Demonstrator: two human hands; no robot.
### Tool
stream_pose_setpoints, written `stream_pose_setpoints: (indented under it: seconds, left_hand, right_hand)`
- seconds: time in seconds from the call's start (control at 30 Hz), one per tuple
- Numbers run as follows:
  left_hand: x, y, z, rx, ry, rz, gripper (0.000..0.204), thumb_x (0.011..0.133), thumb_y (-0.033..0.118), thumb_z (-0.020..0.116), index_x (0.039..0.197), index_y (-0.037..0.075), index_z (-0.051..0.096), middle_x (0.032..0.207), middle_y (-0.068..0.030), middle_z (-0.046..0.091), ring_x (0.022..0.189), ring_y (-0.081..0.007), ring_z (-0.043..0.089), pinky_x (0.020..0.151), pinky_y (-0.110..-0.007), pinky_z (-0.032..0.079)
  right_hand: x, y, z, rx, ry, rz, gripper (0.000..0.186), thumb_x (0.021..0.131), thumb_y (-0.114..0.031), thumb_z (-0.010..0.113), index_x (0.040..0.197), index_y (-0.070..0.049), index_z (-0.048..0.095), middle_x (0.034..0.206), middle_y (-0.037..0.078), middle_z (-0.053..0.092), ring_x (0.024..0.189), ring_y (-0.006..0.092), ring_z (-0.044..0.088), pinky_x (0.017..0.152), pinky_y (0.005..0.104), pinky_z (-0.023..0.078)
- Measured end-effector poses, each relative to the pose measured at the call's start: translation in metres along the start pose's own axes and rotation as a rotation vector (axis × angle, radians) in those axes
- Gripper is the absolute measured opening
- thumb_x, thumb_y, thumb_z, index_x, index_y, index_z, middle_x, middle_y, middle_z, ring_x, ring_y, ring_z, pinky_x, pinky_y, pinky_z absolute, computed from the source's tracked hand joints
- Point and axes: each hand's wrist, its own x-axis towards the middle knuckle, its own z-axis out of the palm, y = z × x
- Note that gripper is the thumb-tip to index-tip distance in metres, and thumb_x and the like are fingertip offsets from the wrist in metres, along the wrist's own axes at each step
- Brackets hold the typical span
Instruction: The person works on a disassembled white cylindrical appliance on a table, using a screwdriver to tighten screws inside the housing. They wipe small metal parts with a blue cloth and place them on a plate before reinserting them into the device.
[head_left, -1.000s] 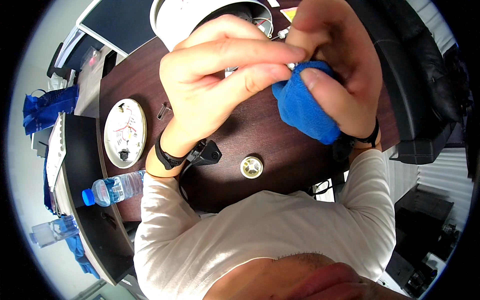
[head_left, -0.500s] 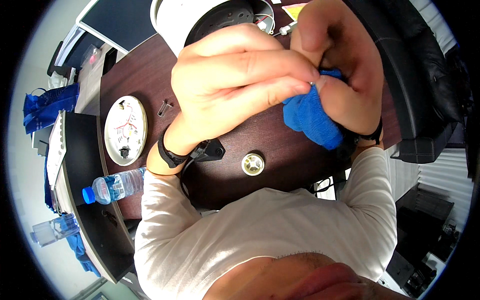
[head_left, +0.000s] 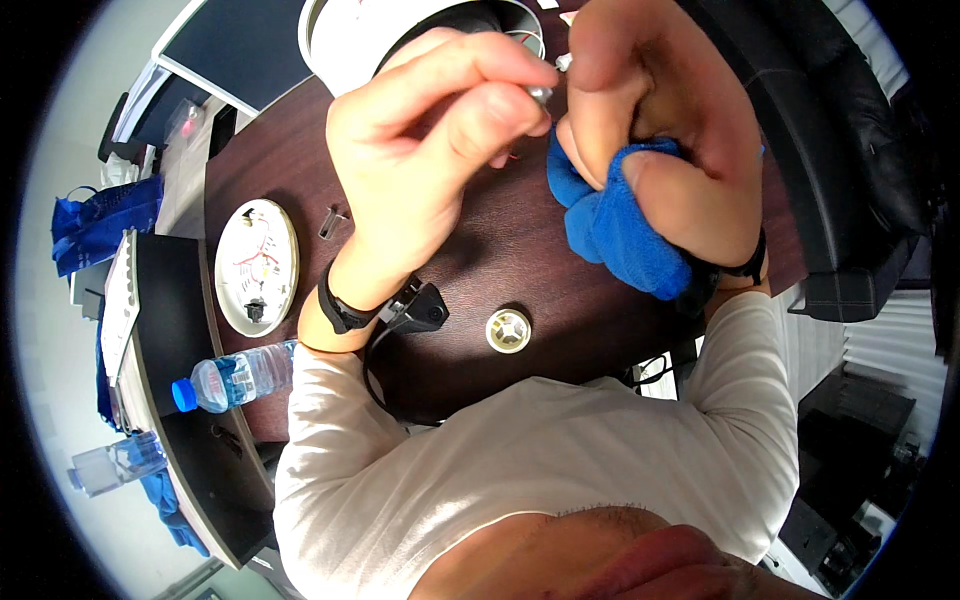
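Between thumb and forefinger, my left hand [head_left: 400,170] pinches a small silvery metal piece [head_left: 540,93], too small to name closely. My right hand [head_left: 690,130] is closed on a bunched blue cloth [head_left: 625,225], which hangs below the fingers. The two hands are apart, raised above the dark wooden table [head_left: 470,375]. Behind my left hand stands a large round white housing [head_left: 345,45] with a dark inside, partly hidden by that hand. A small round cream part with spokes [head_left: 508,330] lies on the table nearer my body.
To the left lie a white oval shell with wires inside [head_left: 256,268] and a small metal bracket [head_left: 332,222]. A water bottle [head_left: 240,378] lies by my left forearm. A black leather seat [head_left: 830,170] borders the table's right side; a blue bag [head_left: 105,220] is far left.
My left hand has drawn away leftward and upward from the blue cloth with the metal piece in its fingertips. My right hand stays nearly in place on the cloth.
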Motion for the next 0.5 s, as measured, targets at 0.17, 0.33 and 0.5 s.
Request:
stream_pose_setpoints:
  seconds: [0.17, 0.33, 0.5]
  left_hand:
    - [0.0, -0.007, -0.001, -0.225, -0.011, -0.025, 0.02, 0.091, 0.009, 0.066, 0.104, -0.006, 0.066, 0.083, -0.0104, 0.065, 0.061, -0.0084, 0.055, 0.053, -0.02, 0.043]
    - [0.002, -0.004, -0.003, -0.194, -0.008, -0.004, 0.02, 0.092, 0.01, 0.065, 0.105, -0.005, 0.066, 0.082, -0.0111, 0.065, 0.059, -0.0095, 0.055, 0.053, -0.021, 0.044]
    - [0.005, 0.014, -0.018, 0.113, 0.073, 0.067, 0.027, 0.099, 0.034, 0.053, 0.106, 0.009, 0.061, 0.075, 0.0021, 0.046, 0.06, -0.0107, 0.043, 0.048, -0.023, 0.036]
  right_hand:
    - [0.002, -0.001, 0.0, -0.003, 0.002, 0.005, 0.033, 0.085, -0.011, 0.065, 0.112, 0.004, 0.052, 0.093, 0.009, 0.059, 0.081, 0.0145, 0.061, 0.071, 0.0247, 0.049]
    - [0.008, -0.002, 0.0, 0.009, 0.013, 0.044, 0.034, 0.085, -0.012, 0.065, 0.112, 0.004, 0.052, 0.093, 0.009, 0.059, 0.081, 0.0147, 0.062, 0.071, 0.0247, 0.05]
    - [0.022, -0.006, -0.002, 0.056, 0.038, 0.139, 0.034, 0.085, -0.012, 0.066, 0.112, 0.004, 0.052, 0.092, 0.01, 0.06, 0.081, 0.0148, 0.062, 0.07, 0.0247, 0.05]
